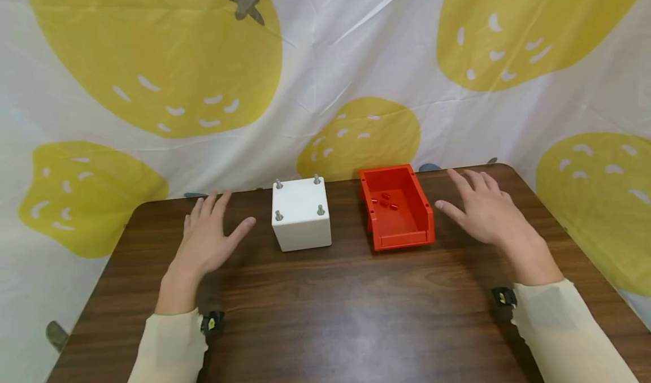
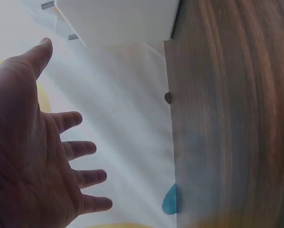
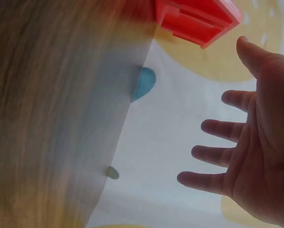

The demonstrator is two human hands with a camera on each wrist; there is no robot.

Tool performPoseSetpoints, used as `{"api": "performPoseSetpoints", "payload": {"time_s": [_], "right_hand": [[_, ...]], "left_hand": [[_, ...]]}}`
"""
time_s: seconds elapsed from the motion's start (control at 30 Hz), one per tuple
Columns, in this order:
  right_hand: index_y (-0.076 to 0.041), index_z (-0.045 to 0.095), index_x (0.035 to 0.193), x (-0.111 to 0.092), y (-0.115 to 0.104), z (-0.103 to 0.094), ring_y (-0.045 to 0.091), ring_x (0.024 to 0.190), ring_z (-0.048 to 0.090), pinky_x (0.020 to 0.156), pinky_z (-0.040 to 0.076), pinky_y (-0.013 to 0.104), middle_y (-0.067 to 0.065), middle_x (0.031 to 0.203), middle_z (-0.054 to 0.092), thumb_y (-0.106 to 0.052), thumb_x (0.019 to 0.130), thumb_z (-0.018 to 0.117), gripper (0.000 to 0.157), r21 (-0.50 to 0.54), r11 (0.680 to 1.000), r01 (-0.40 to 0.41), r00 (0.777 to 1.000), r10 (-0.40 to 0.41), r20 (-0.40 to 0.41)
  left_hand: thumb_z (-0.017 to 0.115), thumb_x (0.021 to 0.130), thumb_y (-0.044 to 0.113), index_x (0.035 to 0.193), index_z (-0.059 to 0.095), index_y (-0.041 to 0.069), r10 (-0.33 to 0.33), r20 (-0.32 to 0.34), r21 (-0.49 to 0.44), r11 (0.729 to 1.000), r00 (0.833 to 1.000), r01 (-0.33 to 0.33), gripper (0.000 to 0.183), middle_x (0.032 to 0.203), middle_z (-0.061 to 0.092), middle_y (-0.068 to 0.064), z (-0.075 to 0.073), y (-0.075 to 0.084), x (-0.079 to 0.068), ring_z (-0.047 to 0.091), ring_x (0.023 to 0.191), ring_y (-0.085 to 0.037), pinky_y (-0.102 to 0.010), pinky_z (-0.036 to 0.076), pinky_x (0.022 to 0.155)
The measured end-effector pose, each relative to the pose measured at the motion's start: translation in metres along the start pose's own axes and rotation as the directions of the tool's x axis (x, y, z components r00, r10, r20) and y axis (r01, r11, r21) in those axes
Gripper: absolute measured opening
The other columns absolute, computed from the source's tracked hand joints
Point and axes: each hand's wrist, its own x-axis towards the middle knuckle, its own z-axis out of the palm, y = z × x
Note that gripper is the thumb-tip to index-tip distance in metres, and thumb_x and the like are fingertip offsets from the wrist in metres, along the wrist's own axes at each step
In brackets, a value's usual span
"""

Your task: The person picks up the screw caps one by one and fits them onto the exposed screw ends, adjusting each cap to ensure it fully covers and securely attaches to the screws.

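A white block with a threaded metal stud at each top corner stands left of centre on the table. To its right sits a red open-front bin, holding several small red pieces. My left hand hovers left of the block, fingers spread and holding nothing. In the left wrist view, the block's side shows beyond the thumb. Right of the bin, my right hand is held with fingers extended and nothing in it. The bin's outer wall appears near the right thumb in the right wrist view.
The dark wood-grain table has rounded far corners. Behind it hangs a white cloth with large yellow fruit prints, close to the table's far edge. Black straps with small cameras sit at both pale sleeve cuffs.
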Motion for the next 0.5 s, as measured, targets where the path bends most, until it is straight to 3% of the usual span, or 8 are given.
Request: {"api": "performPoseSetpoints", "payload": {"time_s": [0.23, 0.5], "right_hand": [[-0.01, 0.023, 0.169, 0.003, -0.012, -0.003, 0.058, 0.146, 0.025, 0.107, 0.031, 0.083, 0.031, 0.162, 0.03, -0.066, 0.106, 0.046, 0.088, -0.021, 0.999, 0.045, 0.998, -0.046, -0.049], [-0.008, 0.033, 0.165, 0.009, -0.028, -0.005, 0.055, 0.14, 0.035, 0.109, 0.036, 0.078, 0.029, 0.155, 0.04, -0.048, 0.105, 0.062, 0.077, -0.061, 0.992, 0.11, 0.988, -0.115, -0.1]], "left_hand": [[0.045, 0.105, 0.07, 0.169, 0.021, 0.008, 0.034, -0.007, -0.097, 0.995, 0.999, -0.034, 0.093, 0.174, 0.017, -0.022, 0.003, 0.005, 0.004, 0.012, 0.158, -0.05, -0.071, 0.018, 0.124], [0.045, 0.106, 0.068, 0.169, 0.024, 0.01, 0.04, 0.003, -0.234, 0.972, 0.999, -0.038, 0.088, 0.172, 0.023, -0.019, 0.009, 0.01, 0.012, 0.018, 0.158, -0.044, -0.067, 0.024, 0.124]]}}
